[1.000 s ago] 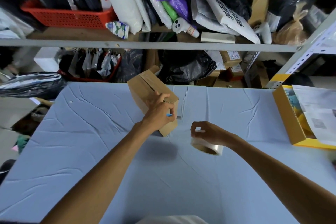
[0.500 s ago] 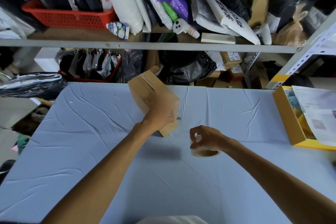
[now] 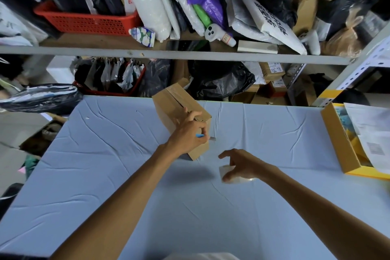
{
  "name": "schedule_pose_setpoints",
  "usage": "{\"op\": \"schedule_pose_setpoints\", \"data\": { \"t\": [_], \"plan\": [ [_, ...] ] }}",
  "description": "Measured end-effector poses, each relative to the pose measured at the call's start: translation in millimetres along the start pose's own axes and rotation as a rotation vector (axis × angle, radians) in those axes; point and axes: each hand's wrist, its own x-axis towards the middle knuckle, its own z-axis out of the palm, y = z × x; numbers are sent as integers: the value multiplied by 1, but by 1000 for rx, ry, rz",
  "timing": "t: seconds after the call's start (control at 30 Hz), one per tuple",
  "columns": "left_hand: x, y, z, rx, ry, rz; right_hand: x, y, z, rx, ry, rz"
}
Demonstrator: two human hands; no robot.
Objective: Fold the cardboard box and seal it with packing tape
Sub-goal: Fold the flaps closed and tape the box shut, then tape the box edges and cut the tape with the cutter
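Note:
A closed brown cardboard box (image 3: 176,105) stands tilted on the blue-covered table (image 3: 105,154), with clear tape along its top seam. My left hand (image 3: 188,134) rests against the box's near end and grips a small blue cutter (image 3: 200,135) whose metal tip pokes out to the right. The clear tape roll (image 3: 231,175) lies on the table in front of the box. My right hand (image 3: 242,164) is spread over the roll, index finger stretched out and thumb against its near side.
A yellow-edged cardboard tray (image 3: 339,143) with papers sits at the table's right edge. Behind the table stand metal shelves (image 3: 168,54) crammed with bags, parcels and red baskets (image 3: 84,21). A black bag (image 3: 40,97) lies at the far left corner.
My right hand has lowered the tape roll onto the table and spread its fingers over it. My left hand stays on the box with the cutter.

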Motion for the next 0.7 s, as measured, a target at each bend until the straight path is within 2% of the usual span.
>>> {"op": "schedule_pose_setpoints", "data": {
  "t": [0.17,0.23,0.37,0.5,0.7],
  "plan": [
    [-22,-6,0,-43,200,143,12,-1,5,-110,259,27],
    [-36,-18,6,-128,186,135,18,-2,10,-108,296,32],
    [-63,-52,40,-194,0,-62,30,-6,30,-78,273,61],
    [-65,-84,70,-203,-173,-324,42,-11,56,-220,205,44],
    [-61,-106,95,-92,-54,-528,48,-5,79,-257,136,44]
  ]
}}
